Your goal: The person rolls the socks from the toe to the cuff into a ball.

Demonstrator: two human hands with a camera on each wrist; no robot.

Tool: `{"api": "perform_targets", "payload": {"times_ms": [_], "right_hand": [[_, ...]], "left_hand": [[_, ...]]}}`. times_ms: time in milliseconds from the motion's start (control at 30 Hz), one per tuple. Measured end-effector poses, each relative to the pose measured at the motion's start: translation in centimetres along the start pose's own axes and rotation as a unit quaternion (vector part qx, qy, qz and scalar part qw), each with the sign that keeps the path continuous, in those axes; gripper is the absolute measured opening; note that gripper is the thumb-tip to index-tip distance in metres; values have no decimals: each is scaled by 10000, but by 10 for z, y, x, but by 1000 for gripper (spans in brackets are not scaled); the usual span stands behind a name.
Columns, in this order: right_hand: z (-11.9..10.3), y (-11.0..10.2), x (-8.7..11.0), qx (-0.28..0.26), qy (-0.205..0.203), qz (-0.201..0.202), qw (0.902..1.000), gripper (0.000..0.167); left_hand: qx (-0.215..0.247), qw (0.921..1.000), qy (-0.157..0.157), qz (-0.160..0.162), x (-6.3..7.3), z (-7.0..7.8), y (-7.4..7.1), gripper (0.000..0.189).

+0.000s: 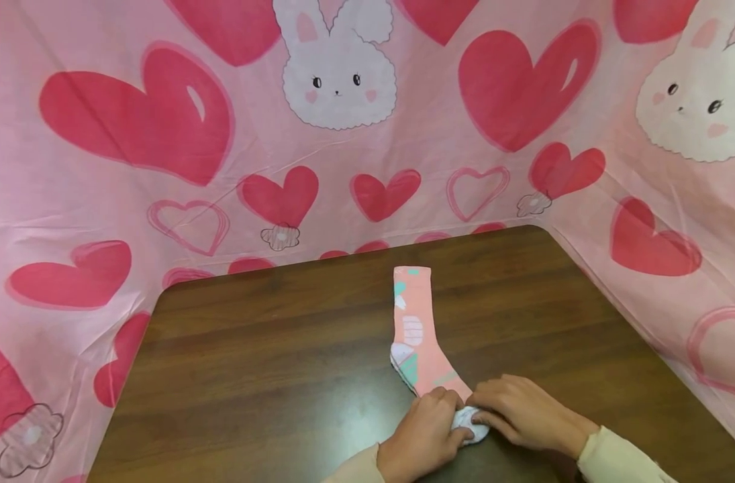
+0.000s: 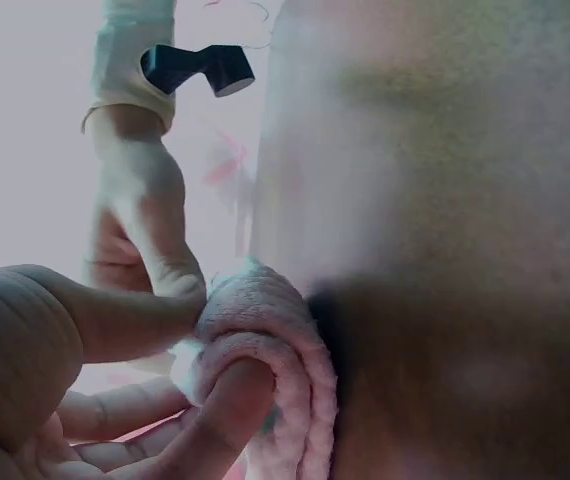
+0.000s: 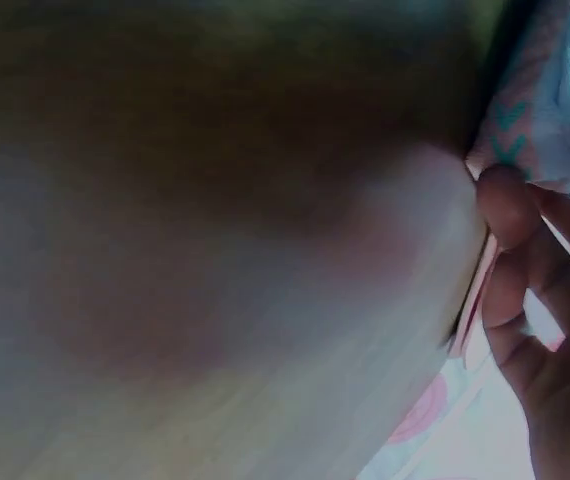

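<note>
A pink sock [image 1: 424,335] with white and mint-green patches lies lengthwise on the table, its cuff pointing away from me. A second layer's edge shows beneath its heel. The near toe end is folded over into a thick whitish roll [image 1: 468,426]. My left hand [image 1: 424,429] grips the left side of this roll; in the left wrist view the thumb and fingers pinch its layered fabric [image 2: 275,340]. From the right, my right hand [image 1: 524,412] pinches the same roll between thumb and fingers. The right wrist view shows the fingertips [image 3: 508,205] against the patterned fabric [image 3: 525,130].
The dark brown wooden table [image 1: 252,355] has rounded far corners. A pink cloth [image 1: 337,154] printed with hearts and rabbits hangs behind it and along both sides. A black device [image 2: 200,68] sits at the right sleeve.
</note>
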State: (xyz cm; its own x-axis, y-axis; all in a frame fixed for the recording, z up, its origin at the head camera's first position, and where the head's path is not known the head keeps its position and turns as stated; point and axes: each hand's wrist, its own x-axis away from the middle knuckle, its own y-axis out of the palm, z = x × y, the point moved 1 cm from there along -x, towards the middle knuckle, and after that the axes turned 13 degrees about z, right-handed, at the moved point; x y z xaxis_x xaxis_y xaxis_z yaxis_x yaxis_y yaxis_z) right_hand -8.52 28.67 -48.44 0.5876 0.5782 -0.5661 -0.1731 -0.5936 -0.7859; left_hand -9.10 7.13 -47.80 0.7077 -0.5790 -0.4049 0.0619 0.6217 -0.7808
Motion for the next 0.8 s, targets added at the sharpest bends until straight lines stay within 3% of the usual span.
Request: {"api": "perform_targets", "payload": {"times_ms": [200, 400, 567, 700, 800], "right_hand": [[1, 2, -7, 36, 478, -376, 9981, 8], [2, 7, -11, -147, 939, -447, 9945, 8], [0, 10, -13, 24, 1270, -359, 9912, 16], [-2, 11, -14, 317, 1340, -163, 9903, 23], [-3, 13, -13, 576, 970, 243, 9933, 24]], "left_hand": [[-253, 9993, 221, 144, -1, -4, -1, 19], [-719, 9921, 818, 622, 1, -8, 0, 16], [-1340, 9722, 1638, 1004, 3, -4, 2, 15], [-1882, 9510, 2262, 948, 5, 0, 4, 6], [-2039, 9460, 2392, 798, 7, 1, 4, 5]]}}
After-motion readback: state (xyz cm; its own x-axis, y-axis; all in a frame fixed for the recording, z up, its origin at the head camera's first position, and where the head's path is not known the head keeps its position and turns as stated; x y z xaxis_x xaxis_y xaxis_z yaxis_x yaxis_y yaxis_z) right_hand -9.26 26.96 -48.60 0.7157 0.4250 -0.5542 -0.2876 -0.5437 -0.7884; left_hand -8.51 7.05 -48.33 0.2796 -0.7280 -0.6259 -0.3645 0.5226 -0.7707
